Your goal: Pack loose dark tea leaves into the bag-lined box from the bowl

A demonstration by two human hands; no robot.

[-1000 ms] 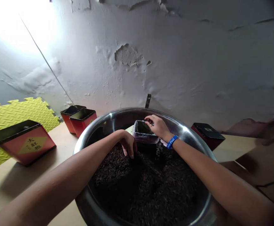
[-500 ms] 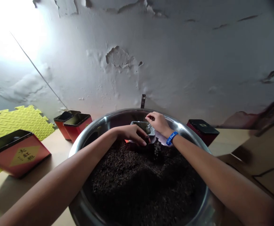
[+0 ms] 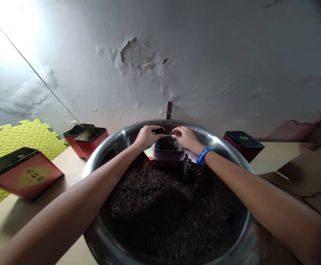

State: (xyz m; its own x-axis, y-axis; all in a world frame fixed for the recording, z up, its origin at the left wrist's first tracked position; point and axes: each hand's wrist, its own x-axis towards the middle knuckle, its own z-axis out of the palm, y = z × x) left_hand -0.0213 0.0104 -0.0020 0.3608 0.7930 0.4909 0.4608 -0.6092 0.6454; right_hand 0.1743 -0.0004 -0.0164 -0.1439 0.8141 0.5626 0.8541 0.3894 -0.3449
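A large metal basin (image 3: pixel 94 168) holds a heap of dark loose tea leaves (image 3: pixel 152 206). At its far side, a bag (image 3: pixel 168 155) with a pale, shiny rim stands upright among the leaves, its mouth open. My left hand (image 3: pixel 148 137) pinches the far rim of the bag between thumb and fingers. On the other side of the mouth, my right hand (image 3: pixel 186 140), below a blue wristband (image 3: pixel 203 155), pinches the same rim. A bit of red shows beside the bag; what it belongs to is mostly hidden. How full the bag is, I cannot tell.
Left of the basin, open red tins stand on the table (image 3: pixel 76 241): a near tin (image 3: pixel 36 176) with a yellow label and a farther tin (image 3: pixel 93 141) beside another. A dark-lidded tin (image 3: pixel 243 143) is at right, near a cardboard box (image 3: pixel 312 165). Behind rises a peeling wall (image 3: pixel 204 73).
My left hand has lifted from the near side of the bag to its far rim. The bag's mouth has become more visible. My right hand stays close to the rim. The view has shifted slightly.
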